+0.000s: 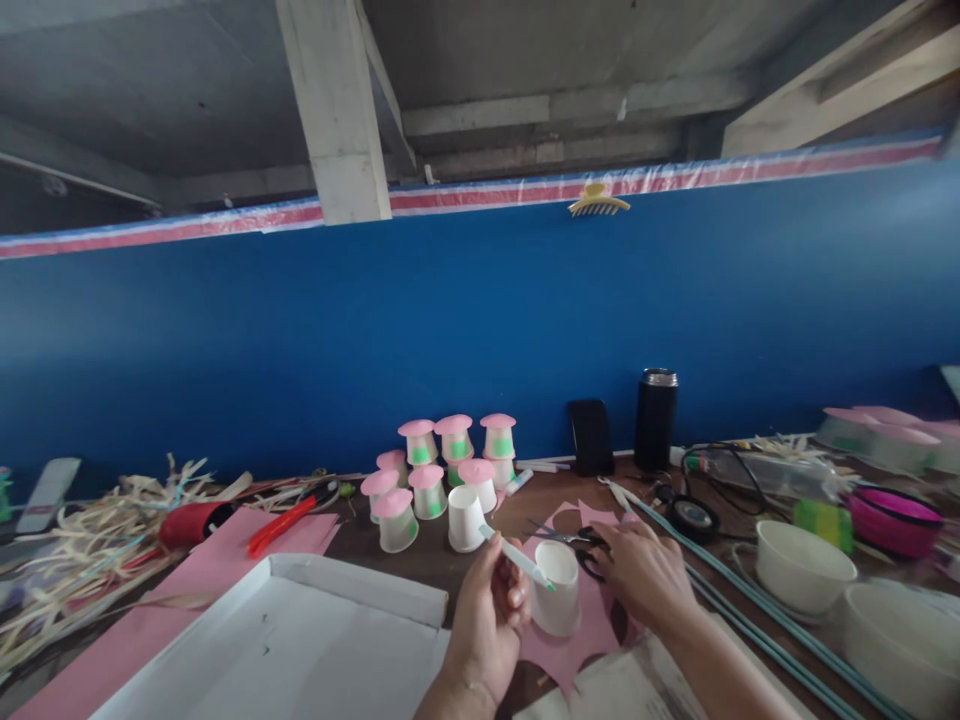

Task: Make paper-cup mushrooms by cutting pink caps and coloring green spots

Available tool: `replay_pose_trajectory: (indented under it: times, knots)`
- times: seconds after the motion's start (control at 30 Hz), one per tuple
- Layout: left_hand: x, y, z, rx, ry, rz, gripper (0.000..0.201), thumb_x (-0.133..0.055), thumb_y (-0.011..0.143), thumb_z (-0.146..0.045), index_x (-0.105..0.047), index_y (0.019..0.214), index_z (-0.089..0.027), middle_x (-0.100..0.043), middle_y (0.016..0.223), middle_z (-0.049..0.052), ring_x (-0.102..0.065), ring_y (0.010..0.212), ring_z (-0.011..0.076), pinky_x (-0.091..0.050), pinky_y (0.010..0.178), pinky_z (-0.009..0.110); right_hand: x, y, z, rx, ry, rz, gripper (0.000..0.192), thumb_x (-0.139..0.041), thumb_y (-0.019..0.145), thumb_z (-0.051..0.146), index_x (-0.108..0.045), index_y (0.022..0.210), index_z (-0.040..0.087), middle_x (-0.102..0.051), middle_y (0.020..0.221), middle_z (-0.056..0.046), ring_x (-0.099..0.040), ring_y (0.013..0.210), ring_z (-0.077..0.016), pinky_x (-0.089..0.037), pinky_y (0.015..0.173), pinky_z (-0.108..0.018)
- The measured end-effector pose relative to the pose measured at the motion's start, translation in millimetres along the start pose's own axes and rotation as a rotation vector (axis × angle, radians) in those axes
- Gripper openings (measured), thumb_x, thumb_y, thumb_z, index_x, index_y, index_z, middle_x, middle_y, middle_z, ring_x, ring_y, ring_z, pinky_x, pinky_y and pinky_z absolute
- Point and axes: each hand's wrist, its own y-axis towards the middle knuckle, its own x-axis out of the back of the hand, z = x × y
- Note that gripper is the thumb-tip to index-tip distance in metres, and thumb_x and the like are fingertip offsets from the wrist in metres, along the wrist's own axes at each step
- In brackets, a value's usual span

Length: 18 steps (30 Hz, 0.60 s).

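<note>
My left hand (491, 610) is closed around a white marker (525, 563), its green tip pointing right toward a white paper cup (556, 600). That cup stands upside down on cut pink paper (577, 655). Behind it my right hand (637, 565) lies low over the paper, fingers closed at the black handles of a pair of scissors (566, 537) whose blades point left; part of the handles is hidden. Another white cup (466, 520) stands just beyond my left hand. Farther back, several upturned cups with green patches and pink paper discs on top (427, 490) are grouped, some stacked.
A white tray (360, 590) and pink sheets (225, 560) with a red-handled cutter (289, 525) lie left, near shredded strips (97, 560). A phone (590, 437) and black flask (656, 420) stand against the blue partition (480, 320). Cords (750, 630) and white bowls (802, 565) are right.
</note>
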Motion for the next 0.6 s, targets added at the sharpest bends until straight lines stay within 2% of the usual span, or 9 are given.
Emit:
replay_pose_trajectory:
  times: [0.1,0.17,0.27,0.37,0.5,0.6]
  knots:
    - [-1.3,-1,0,-0.017,0.009,0.011,0.027,-0.069,0.075,-0.036,-0.058,0.075,-0.011,-0.043,0.050,-0.006,-0.035,0.041,0.0022,-0.017,0.038,0.015,11,0,-6,-0.110,-0.106,-0.039,0.038,-0.052,0.078,0.031,-0.065,0.113,0.025,-0.068,0.109,-0.014,-0.051,0.108,-0.0372,-0.033,0.081,-0.049]
    - [-2.3,-1,0,-0.020,0.008,0.016,0.027,-0.069,0.075,-0.035,-0.058,0.074,-0.011,-0.043,0.050,-0.006,-0.034,0.041,0.0022,-0.017,0.038,0.015,18,0,-9,-0.140,-0.172,-0.068,0.038,-0.050,0.079,0.030,-0.064,0.114,0.029,-0.067,0.114,-0.011,-0.051,0.107,-0.0347,-0.034,0.080,-0.046]
    - [-2.9,-1,1,-0.010,0.009,0.033,0.027,-0.069,0.074,-0.035,-0.057,0.072,-0.011,-0.042,0.049,-0.006,-0.034,0.041,0.0023,-0.016,0.039,0.016,17,1,-6,-0.040,-0.222,-0.058,0.041,-0.043,0.083,0.025,-0.060,0.120,0.030,-0.065,0.120,-0.006,-0.052,0.111,-0.0283,-0.033,0.085,-0.042]
    - [-2.5,-1,1,-0.004,0.012,0.023,0.027,-0.070,0.073,-0.035,-0.057,0.072,-0.011,-0.043,0.050,-0.006,-0.034,0.041,0.0022,-0.015,0.040,0.016,5,3,1,0.078,-0.214,0.038,0.043,-0.042,0.083,0.026,-0.059,0.122,0.028,-0.069,0.113,-0.006,-0.058,0.107,-0.0262,-0.033,0.087,-0.040]
    - [-2.2,0,1,-0.029,0.034,0.019,0.029,-0.070,0.073,-0.036,-0.055,0.071,-0.012,-0.043,0.051,-0.006,-0.033,0.041,0.0020,-0.015,0.040,0.017,-11,6,5,0.117,-0.216,0.105,0.042,-0.044,0.079,0.020,-0.064,0.117,0.022,-0.073,0.104,-0.010,-0.061,0.102,-0.0281,-0.034,0.084,-0.040]
    - [-2.6,0,2,-0.061,0.077,0.036,0.029,-0.068,0.075,-0.038,-0.055,0.073,-0.012,-0.045,0.055,-0.005,-0.033,0.042,0.0018,-0.014,0.041,0.018,-14,6,4,0.133,-0.215,0.129,0.042,-0.045,0.077,0.015,-0.066,0.114,0.020,-0.073,0.102,-0.010,-0.062,0.101,-0.0276,-0.034,0.085,-0.038]
